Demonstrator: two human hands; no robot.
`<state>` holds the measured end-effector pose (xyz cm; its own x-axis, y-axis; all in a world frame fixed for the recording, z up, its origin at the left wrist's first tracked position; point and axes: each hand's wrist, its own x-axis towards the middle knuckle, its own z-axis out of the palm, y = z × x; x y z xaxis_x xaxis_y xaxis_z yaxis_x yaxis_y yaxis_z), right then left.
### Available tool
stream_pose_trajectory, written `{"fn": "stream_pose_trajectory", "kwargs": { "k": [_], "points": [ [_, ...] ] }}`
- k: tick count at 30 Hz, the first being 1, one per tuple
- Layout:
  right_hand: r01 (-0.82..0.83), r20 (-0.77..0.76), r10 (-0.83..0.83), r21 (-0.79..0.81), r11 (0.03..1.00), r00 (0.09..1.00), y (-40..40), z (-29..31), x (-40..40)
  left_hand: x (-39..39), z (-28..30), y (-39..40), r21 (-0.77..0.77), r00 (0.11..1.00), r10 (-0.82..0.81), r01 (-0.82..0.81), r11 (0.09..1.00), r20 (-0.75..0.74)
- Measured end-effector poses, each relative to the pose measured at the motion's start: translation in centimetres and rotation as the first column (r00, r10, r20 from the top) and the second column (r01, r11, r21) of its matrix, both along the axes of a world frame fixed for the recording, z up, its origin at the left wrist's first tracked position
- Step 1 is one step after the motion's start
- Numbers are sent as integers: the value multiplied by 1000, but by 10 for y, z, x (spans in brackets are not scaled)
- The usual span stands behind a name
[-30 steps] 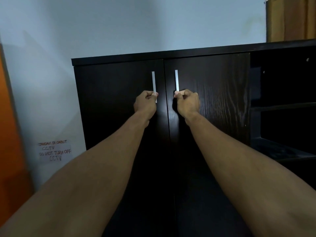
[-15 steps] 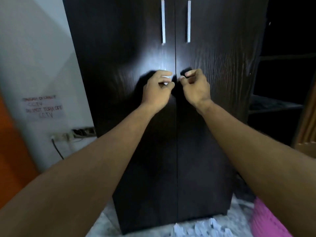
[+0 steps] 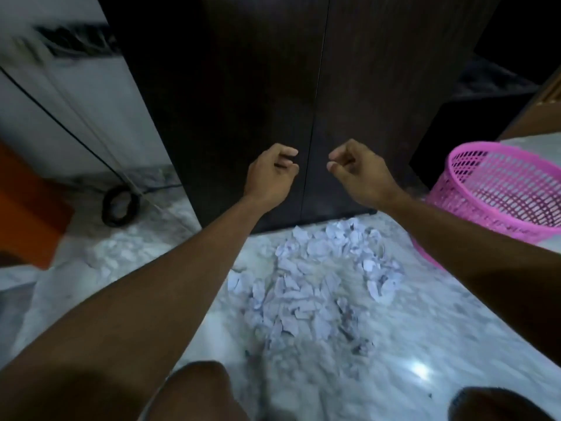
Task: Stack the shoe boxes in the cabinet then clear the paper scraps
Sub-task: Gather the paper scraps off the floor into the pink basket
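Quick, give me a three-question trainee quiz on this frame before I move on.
1. True or false: the cabinet doors are closed.
2. Where do the paper scraps lie? A) in the pink basket B) on the floor before the cabinet C) in a hand
3. Fill in: the left hand and right hand hold ____.

Key: 1 true; 2 B; 3 nothing, fingers loosely curled near the door seam.

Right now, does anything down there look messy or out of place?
Yes: torn paper scraps lie strewn over the floor before the closed cabinet, though a pink basket stands right beside them.
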<state>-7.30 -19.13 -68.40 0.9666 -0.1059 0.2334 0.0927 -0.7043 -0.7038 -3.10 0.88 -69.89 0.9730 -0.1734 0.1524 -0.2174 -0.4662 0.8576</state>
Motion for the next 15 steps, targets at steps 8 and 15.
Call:
{"fn": "stream_pose_trajectory", "kwargs": {
  "k": [8,15],
  "points": [
    [95,-269,-108,-61,994,957,-78,-196,-38,-49,-232,12,187,951,126,-74,980,-283],
    [258,-419,-292,-137,957,860,-142,-314,-49,-124,-348,8,502,919,305,-148,852,-248]
  ]
}}
